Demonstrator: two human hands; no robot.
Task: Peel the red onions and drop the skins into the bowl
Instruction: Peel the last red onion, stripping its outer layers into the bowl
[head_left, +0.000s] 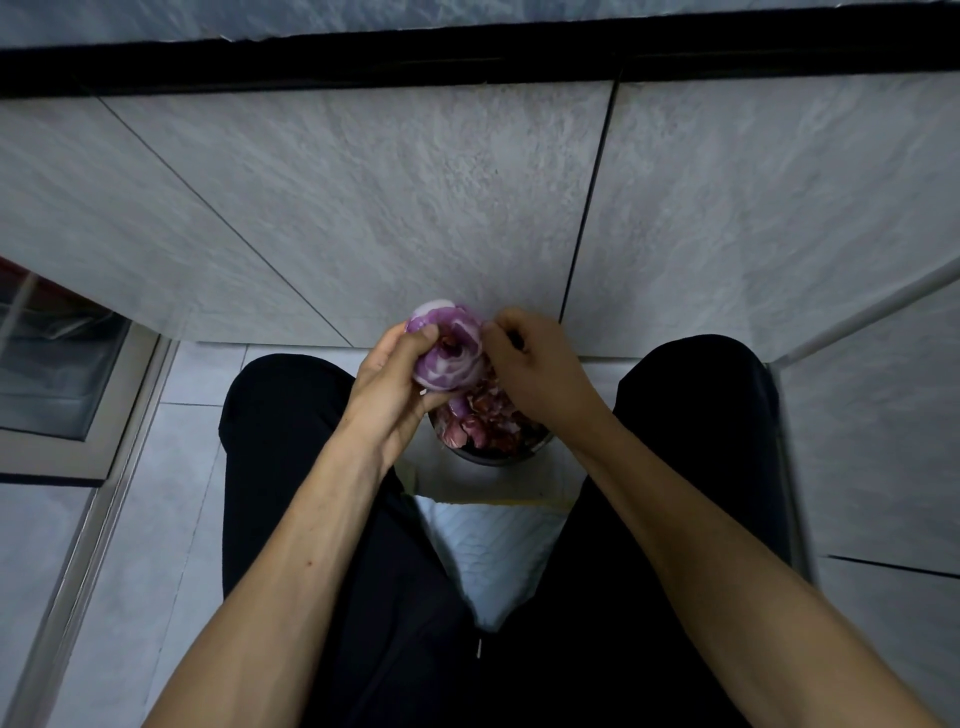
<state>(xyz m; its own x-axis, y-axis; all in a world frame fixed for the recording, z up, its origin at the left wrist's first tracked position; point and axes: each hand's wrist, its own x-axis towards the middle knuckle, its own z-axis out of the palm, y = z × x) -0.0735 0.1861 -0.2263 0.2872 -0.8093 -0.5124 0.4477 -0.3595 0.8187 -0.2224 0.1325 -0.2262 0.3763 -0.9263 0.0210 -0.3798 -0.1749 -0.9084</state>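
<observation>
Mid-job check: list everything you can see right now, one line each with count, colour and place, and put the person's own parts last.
red onion: one, purple and white, mostly peeled, held above the bowl between both hands.
skins: a pile, dark red and purple, inside the bowl.
bowl: one, dark, on the floor between the knees, largely hidden by the hands.
white sheet: one, white with a yellowish edge, on the floor under the bowl.
wall tiles: several, grey, ahead of the person.
floor tiles: pale grey, lower left.
trousers: black, on both legs either side of the bowl.
left hand: grips the onion from the left.
right hand: fingers curled at the onion's right edge, apparently pinching skin.
</observation>
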